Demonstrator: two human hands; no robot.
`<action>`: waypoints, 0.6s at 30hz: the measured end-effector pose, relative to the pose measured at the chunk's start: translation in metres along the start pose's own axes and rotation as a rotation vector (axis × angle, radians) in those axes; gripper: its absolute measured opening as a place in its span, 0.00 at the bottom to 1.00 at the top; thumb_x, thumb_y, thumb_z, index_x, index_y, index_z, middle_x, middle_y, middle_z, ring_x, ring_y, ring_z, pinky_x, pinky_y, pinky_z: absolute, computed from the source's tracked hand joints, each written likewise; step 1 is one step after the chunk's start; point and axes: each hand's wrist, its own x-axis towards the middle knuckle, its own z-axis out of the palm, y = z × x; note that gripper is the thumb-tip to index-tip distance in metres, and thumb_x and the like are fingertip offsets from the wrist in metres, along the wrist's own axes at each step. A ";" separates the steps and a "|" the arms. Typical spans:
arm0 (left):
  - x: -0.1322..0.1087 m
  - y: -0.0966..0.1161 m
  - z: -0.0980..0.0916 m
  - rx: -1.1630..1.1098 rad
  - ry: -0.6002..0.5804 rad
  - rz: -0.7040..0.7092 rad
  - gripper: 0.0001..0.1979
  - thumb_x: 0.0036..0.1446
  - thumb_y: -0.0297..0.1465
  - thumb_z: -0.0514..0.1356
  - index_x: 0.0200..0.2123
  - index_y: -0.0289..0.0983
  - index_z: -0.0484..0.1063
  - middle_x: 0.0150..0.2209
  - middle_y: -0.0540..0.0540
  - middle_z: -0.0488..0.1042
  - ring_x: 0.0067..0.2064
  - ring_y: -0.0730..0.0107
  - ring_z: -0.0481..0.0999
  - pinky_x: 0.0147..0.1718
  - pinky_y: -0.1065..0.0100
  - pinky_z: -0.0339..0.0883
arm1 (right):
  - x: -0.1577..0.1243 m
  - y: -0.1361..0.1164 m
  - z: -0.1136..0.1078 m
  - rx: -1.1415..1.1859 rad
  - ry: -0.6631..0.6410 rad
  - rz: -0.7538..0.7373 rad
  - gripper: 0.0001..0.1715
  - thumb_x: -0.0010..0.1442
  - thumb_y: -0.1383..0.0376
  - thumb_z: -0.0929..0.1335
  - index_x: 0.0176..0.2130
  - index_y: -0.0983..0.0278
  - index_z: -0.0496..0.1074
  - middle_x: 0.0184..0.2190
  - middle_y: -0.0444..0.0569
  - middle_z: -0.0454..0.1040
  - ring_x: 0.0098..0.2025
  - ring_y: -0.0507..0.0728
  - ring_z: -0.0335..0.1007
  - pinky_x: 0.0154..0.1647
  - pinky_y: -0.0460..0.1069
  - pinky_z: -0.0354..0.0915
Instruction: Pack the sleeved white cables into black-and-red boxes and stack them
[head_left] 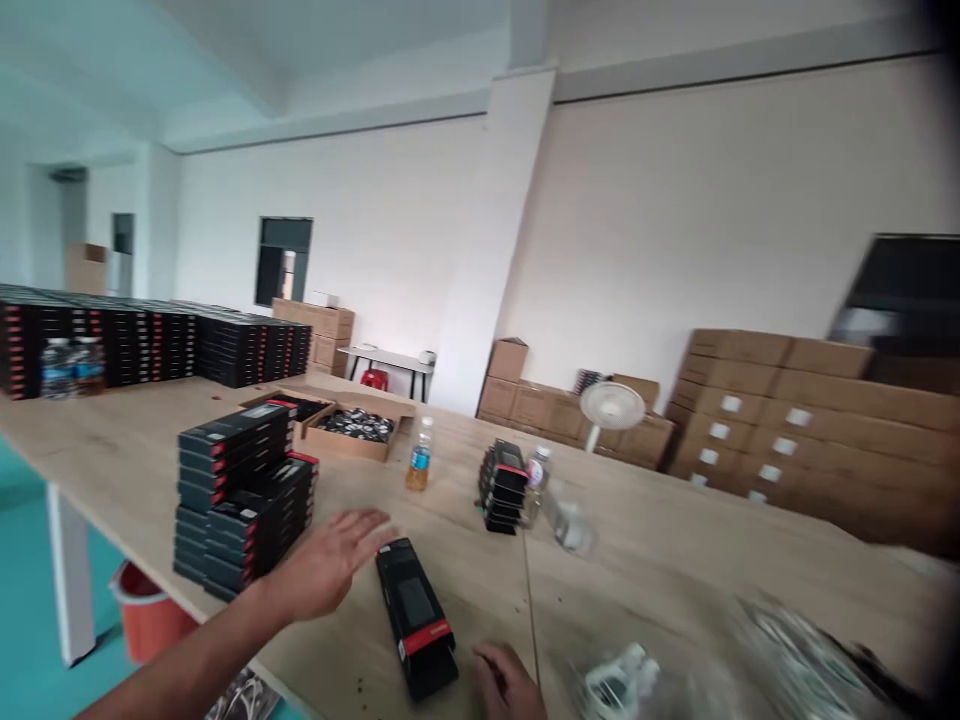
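Note:
A long black box with a red band point(415, 615) lies on the table in front of me, its near end flap open. My left hand point(330, 565) is stretched flat with its fingers out, fingertips by the far end of that box; it holds nothing. Beside the near end, my right hand point(506, 685) shows curled fingers at the bottom edge; whatever is inside them, if anything, is hidden. Left of my left hand stands a stack of similar black boxes point(244, 500). A smaller stack of black boxes point(504, 487) stands further back.
A bottle of amber liquid point(419, 458) stands mid-table, near a cardboard tray of small dark parts point(352, 425). Another bottle point(537, 480) is by the small stack. Plastic-wrapped white items point(619, 685) lie at front right. Rows of black boxes point(165, 340) fill the far left.

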 end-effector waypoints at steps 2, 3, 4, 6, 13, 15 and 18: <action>0.020 0.019 0.043 -0.073 -0.262 0.109 0.49 0.41 0.19 0.58 0.68 0.46 0.51 0.70 0.40 0.53 0.69 0.48 0.53 0.65 0.46 0.48 | -0.006 -0.013 0.000 0.049 -0.007 -0.029 0.13 0.60 0.64 0.63 0.35 0.61 0.78 0.35 0.52 0.79 0.40 0.60 0.76 0.43 0.52 0.71; 0.029 0.027 0.061 -0.109 -0.369 0.141 0.50 0.38 0.21 0.61 0.68 0.45 0.52 0.70 0.39 0.52 0.69 0.44 0.51 0.65 0.43 0.45 | -0.009 -0.019 -0.002 0.056 0.020 -0.033 0.13 0.60 0.66 0.62 0.34 0.61 0.77 0.34 0.51 0.79 0.39 0.59 0.76 0.43 0.52 0.70; 0.038 0.033 0.075 -0.147 -0.450 0.165 0.51 0.37 0.23 0.63 0.67 0.44 0.53 0.70 0.37 0.53 0.69 0.41 0.51 0.65 0.40 0.42 | -0.013 -0.023 -0.008 0.050 0.044 -0.039 0.14 0.59 0.67 0.62 0.34 0.61 0.77 0.34 0.51 0.79 0.38 0.59 0.76 0.42 0.51 0.70; 0.056 0.040 0.093 -0.234 -0.513 0.192 0.47 0.38 0.28 0.65 0.65 0.45 0.58 0.66 0.36 0.60 0.67 0.39 0.56 0.64 0.38 0.40 | -0.019 -0.025 -0.029 -0.011 0.066 -0.068 0.14 0.58 0.70 0.62 0.33 0.61 0.76 0.34 0.51 0.78 0.38 0.58 0.76 0.41 0.50 0.70; 0.123 0.066 0.107 -0.427 -0.532 0.071 0.41 0.30 0.42 0.70 0.53 0.43 0.69 0.51 0.42 0.68 0.55 0.46 0.68 0.54 0.53 0.62 | -0.004 -0.008 -0.180 -0.758 -0.025 0.023 0.36 0.49 0.81 0.61 0.54 0.60 0.73 0.56 0.56 0.72 0.60 0.62 0.65 0.62 0.57 0.60; 0.134 0.077 0.119 -0.419 -0.493 0.011 0.42 0.31 0.42 0.70 0.54 0.42 0.69 0.54 0.40 0.67 0.57 0.45 0.66 0.56 0.54 0.60 | 0.014 -0.007 -0.209 -0.969 -0.193 0.081 0.47 0.45 0.82 0.63 0.62 0.58 0.65 0.64 0.58 0.64 0.66 0.65 0.56 0.64 0.61 0.56; 0.137 0.083 0.140 -0.418 -0.479 -0.048 0.47 0.30 0.40 0.70 0.59 0.42 0.66 0.62 0.38 0.64 0.63 0.42 0.61 0.61 0.50 0.53 | 0.043 -0.004 -0.220 -1.110 -0.439 0.071 0.58 0.41 0.83 0.67 0.67 0.55 0.56 0.69 0.59 0.53 0.70 0.68 0.46 0.65 0.64 0.51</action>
